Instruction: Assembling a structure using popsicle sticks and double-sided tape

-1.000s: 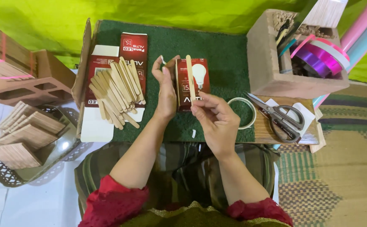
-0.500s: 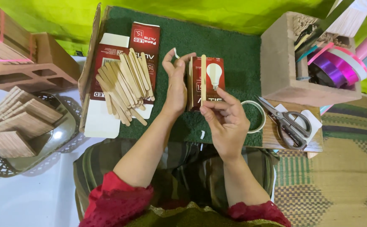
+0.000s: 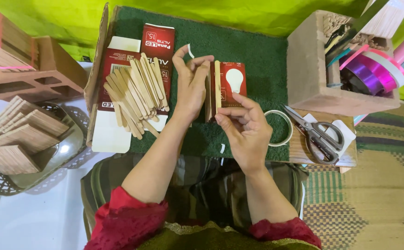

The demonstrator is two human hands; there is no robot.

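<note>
Step in hand: you look to be peeling a backing strip (image 3: 190, 50) off tape on a stick (image 3: 217, 85) laid on the red carton piece (image 3: 227, 90), judging by the white sliver at your fingertips.
Left hand (image 3: 191, 83): raised over the carton's left edge, fingertips pinched together on the white sliver.
Right hand (image 3: 246, 132): fingers curled, thumb and forefinger pressing the stick's lower end.
Where it is: the carton piece lies mid green mat (image 3: 253, 60), between your hands; the stick lies on it, left of the printed bulb.
Axis: the stick's length runs away from you, toward the mat's far edge, parallel to the carton's long side.
Next move: likely needs the sliver pulled clear while your right hand holds the stick down.
Nearby: loose sticks (image 3: 137, 92) on the flattened box at left; tape roll (image 3: 279, 127) and scissors (image 3: 315, 134) at right.
</note>
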